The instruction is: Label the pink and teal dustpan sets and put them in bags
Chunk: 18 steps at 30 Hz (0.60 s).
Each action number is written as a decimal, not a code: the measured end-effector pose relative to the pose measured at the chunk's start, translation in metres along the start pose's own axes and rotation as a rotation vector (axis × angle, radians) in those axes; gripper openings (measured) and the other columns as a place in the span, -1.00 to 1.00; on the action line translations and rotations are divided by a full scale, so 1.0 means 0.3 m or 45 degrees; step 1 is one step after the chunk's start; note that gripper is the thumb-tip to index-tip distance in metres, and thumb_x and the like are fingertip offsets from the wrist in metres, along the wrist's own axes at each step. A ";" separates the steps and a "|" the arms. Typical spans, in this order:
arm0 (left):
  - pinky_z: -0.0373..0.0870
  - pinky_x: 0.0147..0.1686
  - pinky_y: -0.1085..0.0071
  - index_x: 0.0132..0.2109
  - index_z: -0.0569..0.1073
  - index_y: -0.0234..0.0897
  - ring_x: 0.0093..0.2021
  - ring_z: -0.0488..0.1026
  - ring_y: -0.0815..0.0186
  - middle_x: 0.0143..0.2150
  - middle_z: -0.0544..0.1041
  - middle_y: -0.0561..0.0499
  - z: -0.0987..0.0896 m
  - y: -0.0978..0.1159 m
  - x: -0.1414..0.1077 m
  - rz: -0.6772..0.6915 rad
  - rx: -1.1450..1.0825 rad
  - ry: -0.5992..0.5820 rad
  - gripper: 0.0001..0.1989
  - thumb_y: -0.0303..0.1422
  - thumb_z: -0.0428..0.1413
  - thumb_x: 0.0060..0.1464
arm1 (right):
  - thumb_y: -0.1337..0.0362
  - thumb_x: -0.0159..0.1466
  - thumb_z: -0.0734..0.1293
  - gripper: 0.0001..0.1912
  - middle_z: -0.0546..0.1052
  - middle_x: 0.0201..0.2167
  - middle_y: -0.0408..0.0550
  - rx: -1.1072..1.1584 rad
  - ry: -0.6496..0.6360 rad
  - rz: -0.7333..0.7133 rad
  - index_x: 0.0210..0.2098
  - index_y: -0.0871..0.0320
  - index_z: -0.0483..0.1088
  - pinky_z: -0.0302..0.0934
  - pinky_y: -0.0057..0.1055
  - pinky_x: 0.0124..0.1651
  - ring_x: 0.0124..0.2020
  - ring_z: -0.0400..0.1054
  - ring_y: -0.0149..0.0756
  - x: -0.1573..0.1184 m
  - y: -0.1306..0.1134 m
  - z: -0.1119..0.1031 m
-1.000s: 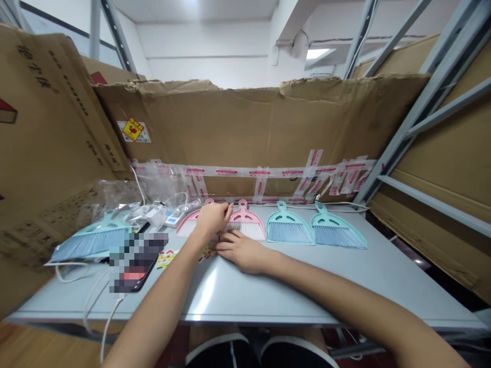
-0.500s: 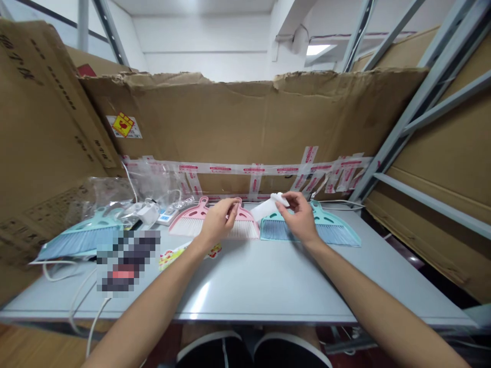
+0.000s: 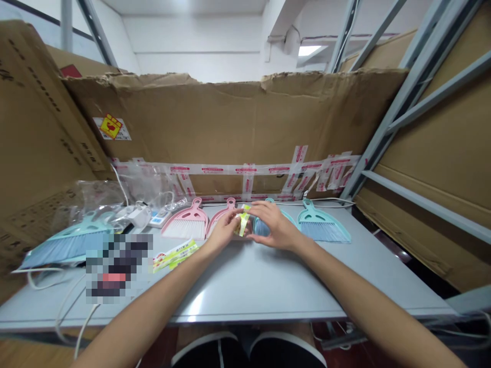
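A small yellow-and-green printed label (image 3: pixel 243 224), which looks bent or curled, is held up in front of the dustpan sets. My left hand (image 3: pixel 224 228) pinches its left side between thumb and fingers. Around its right side curves my right hand (image 3: pixel 276 227), fingertips at the upper edge and thumb near the lower edge. Behind my hands are a pink dustpan and brush (image 3: pixel 230 203), partly hidden, and a blue one (image 3: pixel 262 228), mostly covered. Another pink set (image 3: pixel 186 225) lies to the left, and another blue set (image 3: pixel 324 227) to the right.
More yellow-green printed labels (image 3: pixel 180 254) lie left of my left forearm. Farther left are a blue dustpan and brush (image 3: pixel 69 237), clear plastic bags (image 3: pixel 141 179), a white power strip (image 3: pixel 157 220) and cables. Cardboard (image 3: pixel 238 122) walls the grey table's back; metal shelving (image 3: pixel 378 130) stands right.
The white-backed piece at my right hand is gone from view; a yellow-green printed face now shows between my hands. My right hand has moved left, toward my left hand. The view has shifted slightly.
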<state>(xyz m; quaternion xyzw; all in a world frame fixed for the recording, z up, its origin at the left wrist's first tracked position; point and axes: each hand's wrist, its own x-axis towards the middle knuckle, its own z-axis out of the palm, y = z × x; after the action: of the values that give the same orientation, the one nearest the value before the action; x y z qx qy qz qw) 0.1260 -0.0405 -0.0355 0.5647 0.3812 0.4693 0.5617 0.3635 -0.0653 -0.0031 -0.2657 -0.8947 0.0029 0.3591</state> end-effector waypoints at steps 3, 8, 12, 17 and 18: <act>0.52 -0.30 0.35 0.49 0.35 -0.32 -0.39 0.58 0.28 -0.18 0.69 -0.02 0.006 0.020 -0.015 0.004 0.055 -0.043 -0.21 -0.24 0.26 0.15 | 0.07 0.35 0.60 -0.13 0.38 0.50 0.26 -0.132 -0.018 0.018 0.54 -0.02 0.28 0.07 0.38 0.52 0.60 0.08 0.30 -0.012 0.059 -0.063; 0.39 -0.40 0.44 0.64 0.09 -0.27 -0.48 0.50 0.36 -0.26 0.69 0.03 0.035 0.059 -0.058 -0.090 0.053 -0.335 -0.01 -0.27 0.25 0.15 | 0.37 0.39 0.47 -0.51 0.46 0.45 0.19 -0.086 0.035 0.072 0.29 -0.02 0.56 0.19 0.34 0.48 0.52 0.26 0.20 -0.105 0.136 -0.079; 0.35 -0.45 0.45 0.62 0.14 -0.29 -0.52 0.48 0.39 -0.27 0.69 0.02 0.044 0.054 -0.063 -0.152 0.131 -0.395 -0.01 -0.13 0.34 0.20 | 0.42 0.42 0.38 -0.74 0.64 0.21 0.08 0.191 0.033 0.201 -0.02 0.02 0.66 0.41 0.05 0.33 0.24 0.55 -0.01 -0.153 0.139 -0.093; 0.31 -0.51 0.45 0.46 0.37 -0.30 -0.58 0.43 0.38 -0.42 0.58 0.15 0.022 0.020 -0.040 -0.125 0.317 -0.157 -0.12 0.01 0.43 0.15 | 0.39 0.39 0.42 -0.83 0.70 0.03 0.04 0.297 -0.211 0.283 -0.15 0.06 0.69 0.46 -0.18 0.13 0.02 0.63 -0.12 -0.146 0.132 -0.177; 0.30 -0.52 0.45 0.42 0.41 -0.29 -0.58 0.42 0.38 -0.43 0.58 0.15 0.018 0.015 -0.037 -0.110 0.337 -0.136 -0.14 0.01 0.45 0.13 | 0.38 0.39 0.43 -0.84 0.70 -0.02 0.03 0.290 -0.252 0.305 -0.16 0.06 0.69 0.45 -0.22 0.07 -0.04 0.62 -0.14 -0.147 0.134 -0.193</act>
<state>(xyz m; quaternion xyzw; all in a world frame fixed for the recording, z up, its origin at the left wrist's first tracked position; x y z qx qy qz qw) 0.1279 -0.0529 -0.0316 0.6411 0.4334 0.3595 0.5215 0.4463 -0.0626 0.0039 -0.3264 -0.8814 0.1729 0.2943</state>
